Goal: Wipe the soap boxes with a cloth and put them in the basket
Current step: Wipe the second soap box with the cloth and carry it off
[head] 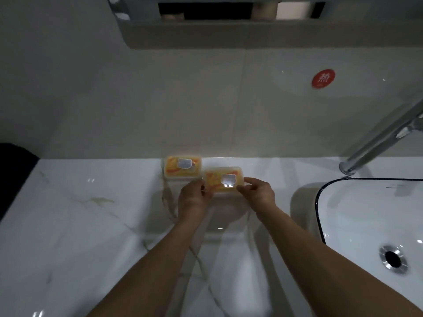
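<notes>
Two clear soap boxes with yellow-orange soap inside and a pale sticker on each lid are on the white marble counter. The far soap box [183,167] rests against the wall, untouched. The near soap box [223,180] is gripped at both ends: my left hand [193,197] holds its left end and my right hand [258,193] holds its right end. I cannot tell whether it is lifted or resting on the counter. No cloth and no basket are in view.
A white basin [343,202] with a dark rim and a drain [393,259] sits at the right, under a chrome tap [375,143]. The tiled wall carries a red round sticker [323,79]. A mirror cabinet [229,30] hangs overhead. Something dark [13,170] lies at the counter's left end.
</notes>
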{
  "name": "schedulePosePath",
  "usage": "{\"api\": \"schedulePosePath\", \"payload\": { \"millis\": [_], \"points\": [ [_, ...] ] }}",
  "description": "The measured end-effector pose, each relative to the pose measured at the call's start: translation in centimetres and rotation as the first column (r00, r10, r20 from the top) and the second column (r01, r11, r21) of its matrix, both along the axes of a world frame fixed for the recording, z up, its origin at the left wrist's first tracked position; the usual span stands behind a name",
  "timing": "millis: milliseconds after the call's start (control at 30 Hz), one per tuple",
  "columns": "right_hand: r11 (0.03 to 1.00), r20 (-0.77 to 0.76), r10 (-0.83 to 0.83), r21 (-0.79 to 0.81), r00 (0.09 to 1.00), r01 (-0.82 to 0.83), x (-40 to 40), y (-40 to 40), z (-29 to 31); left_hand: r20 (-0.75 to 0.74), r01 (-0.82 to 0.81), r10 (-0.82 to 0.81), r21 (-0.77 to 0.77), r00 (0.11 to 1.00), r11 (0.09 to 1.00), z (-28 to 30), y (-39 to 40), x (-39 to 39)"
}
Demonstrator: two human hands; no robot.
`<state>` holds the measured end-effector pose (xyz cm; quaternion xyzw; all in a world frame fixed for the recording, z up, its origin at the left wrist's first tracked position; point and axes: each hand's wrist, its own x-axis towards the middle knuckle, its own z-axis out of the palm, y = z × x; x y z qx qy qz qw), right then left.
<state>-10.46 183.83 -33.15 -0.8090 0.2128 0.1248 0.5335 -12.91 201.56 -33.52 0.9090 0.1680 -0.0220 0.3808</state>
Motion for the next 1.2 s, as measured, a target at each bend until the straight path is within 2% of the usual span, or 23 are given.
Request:
{"api": "schedulePosePath", "payload": {
  "millis": [267, 333, 400, 500, 600, 700, 900, 1033, 1200],
  "points": [
    [0.978, 0.031, 0.131, -0.168, 0.991, -0.125, 0.8, 0.1, -1.1, -0.064, 0.051, -0.039, 0.212, 0.997, 0.976, -1.1, 0.1, 1.2],
    [0.954, 0.031, 0.183, -0.246, 0.983, -0.170, 0.9, 0.3, -0.9, -0.051, 0.093, -0.081, 0.334, 0.995, 0.938, -1.1, 0.5, 1.0],
    [0.919, 0.083, 0.229, -0.347, 0.970, -0.187, 0.5, 0.7, -0.4, 0.011, 0.103, -0.125, 0.500, 0.992, 0.860, -1.0, 0.9, 0.7],
    [0.776, 0.202, 0.420, -0.586, 0.885, -0.235, -0.2, 1.2, 0.2, 0.064, 0.105, -0.177, 0.596, 0.982, 0.796, -0.6, 1.6, 0.9],
    [0.578, 0.150, 0.608, -0.757, 0.780, -0.305, -0.1, 1.7, 0.4, -0.021, 0.175, -0.205, 0.613, 0.978, 0.771, -0.9, 2.3, 1.5],
    [0.485, 0.087, 0.668, -0.805, 0.739, -0.343, 0.4, 2.4, 0.4, -0.034, 0.193, -0.212, 0.566, 0.977, 0.801, -1.1, 2.9, 1.9],
    [0.469, 0.083, 0.654, -0.824, 0.752, -0.317, 1.5, 3.1, 0.2, 0.054, 0.187, -0.276, 0.611, 0.960, 0.769, -1.2, 3.8, 2.3],
    [0.495, 0.107, 0.650, -0.811, 0.752, -0.313, 2.1, 3.3, 0.2, 0.047, 0.228, -0.337, 0.648, 0.940, 0.726, -0.8, 3.6, 2.8],
    [0.543, 0.163, 0.641, -0.787, 0.750, -0.293, 3.0, 3.3, 0.0, 0.060, 0.244, -0.370, 0.654, 0.927, 0.716, -0.3, 3.4, 3.8]
  ]
}}
